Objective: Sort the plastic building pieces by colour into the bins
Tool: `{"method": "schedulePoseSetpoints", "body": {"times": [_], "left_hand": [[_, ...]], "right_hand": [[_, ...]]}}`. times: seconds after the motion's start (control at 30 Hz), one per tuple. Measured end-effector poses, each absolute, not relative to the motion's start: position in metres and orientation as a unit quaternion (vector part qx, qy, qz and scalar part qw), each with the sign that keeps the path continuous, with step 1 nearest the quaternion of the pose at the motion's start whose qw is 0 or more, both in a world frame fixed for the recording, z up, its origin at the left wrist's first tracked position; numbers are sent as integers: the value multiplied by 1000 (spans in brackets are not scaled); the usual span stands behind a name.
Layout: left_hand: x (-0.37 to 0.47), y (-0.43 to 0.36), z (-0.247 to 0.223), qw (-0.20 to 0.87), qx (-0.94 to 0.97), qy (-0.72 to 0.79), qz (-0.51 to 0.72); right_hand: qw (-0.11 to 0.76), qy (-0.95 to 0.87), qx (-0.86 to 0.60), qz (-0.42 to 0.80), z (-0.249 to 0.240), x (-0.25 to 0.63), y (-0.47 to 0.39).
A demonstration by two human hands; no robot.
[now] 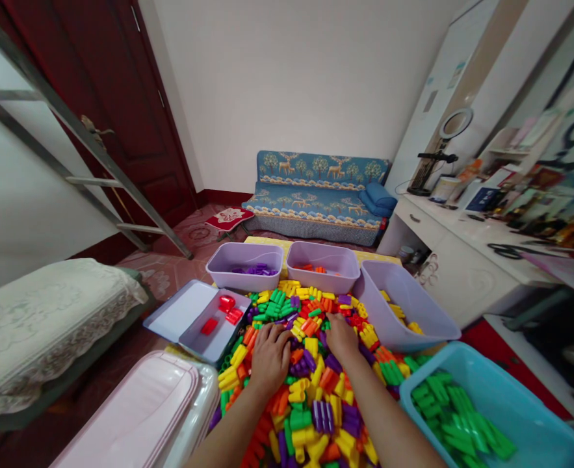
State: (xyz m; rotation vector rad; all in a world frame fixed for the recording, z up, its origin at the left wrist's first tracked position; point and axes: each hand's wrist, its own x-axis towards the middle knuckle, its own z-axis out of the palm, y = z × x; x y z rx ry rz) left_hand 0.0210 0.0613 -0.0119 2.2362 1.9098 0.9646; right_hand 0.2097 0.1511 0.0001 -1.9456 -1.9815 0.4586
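Note:
A large heap of plastic pieces (314, 380) in yellow, green, orange, red and purple covers the table. My left hand (270, 357) rests on the heap's left part, palm down, its fingers apart and curved over the pieces. On the right, my right hand (341, 337) reaches into the heap with its fingers bent down; its fingertips are partly hidden, and I cannot make out what they touch. Lilac bins hold purple pieces (257, 270), orange pieces (311, 268) and yellow pieces (398, 311). Red pieces (227, 303) lie in a lidded box (212, 354).
A blue bin (535, 416) with green pieces stands at the right front. Stacked pale lids (135, 416) lie at the left front. Beyond the table are a sofa (316, 201), a small red stool (229, 219) and a ladder (96, 156). A cluttered white desk (467, 247) stands right.

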Motion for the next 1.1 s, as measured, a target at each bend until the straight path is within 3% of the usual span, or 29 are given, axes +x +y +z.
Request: {"method": "schedulePoseSetpoints", "body": {"times": [0.33, 0.4, 0.5, 0.57, 0.63, 0.83, 1.1], "left_hand": [[21, 62, -17, 25, 726, 616, 305], [20, 62, -17, 22, 727, 616, 304], [20, 62, -17, 18, 728, 616, 301], [21, 63, -18, 16, 729, 615, 301], [21, 63, -18, 13, 729, 615, 302], [20, 64, -19, 10, 730, 612, 304], [21, 62, -17, 13, 725, 616, 309]], "right_hand": [[288, -666, -648, 231, 1, 208, 124], [383, -617, -627, 281, 10, 210, 109], [622, -421, -558, 353, 28, 226, 85], [759, -266, -495, 328, 39, 244, 72], [820, -181, -439, 319, 46, 264, 65], [808, -132, -449, 358, 36, 296, 66], [759, -153, -477, 415, 28, 261, 65]]}}
